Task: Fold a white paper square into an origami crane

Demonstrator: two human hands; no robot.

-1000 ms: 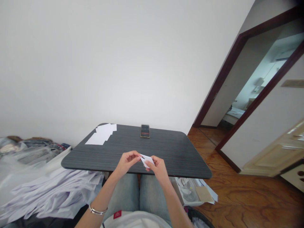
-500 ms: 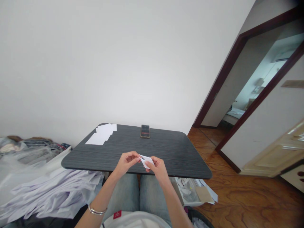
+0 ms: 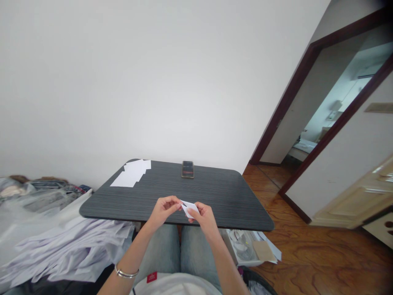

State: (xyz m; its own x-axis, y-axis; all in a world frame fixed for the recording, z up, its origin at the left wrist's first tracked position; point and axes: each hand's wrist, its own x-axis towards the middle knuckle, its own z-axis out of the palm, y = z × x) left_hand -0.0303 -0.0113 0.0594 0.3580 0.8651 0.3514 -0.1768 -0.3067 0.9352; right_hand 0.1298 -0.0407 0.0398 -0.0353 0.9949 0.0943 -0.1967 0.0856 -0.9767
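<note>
Both of my hands pinch a small folded piece of white paper [image 3: 189, 208] just above the near edge of the dark table [image 3: 215, 196]. My left hand [image 3: 164, 210] grips its left tip with thumb and fingers closed. My right hand [image 3: 205, 217] holds the right side, fingers curled round it. A silver bracelet sits on my left wrist.
Several white sheets [image 3: 131, 173] lie at the table's far left corner and a phone [image 3: 187, 169] at its far edge. A heap of white plastic bags [image 3: 61, 246] lies to the left. Papers and a box [image 3: 254, 248] rest on the wooden floor to the right. An open doorway [image 3: 325, 119] stands beyond.
</note>
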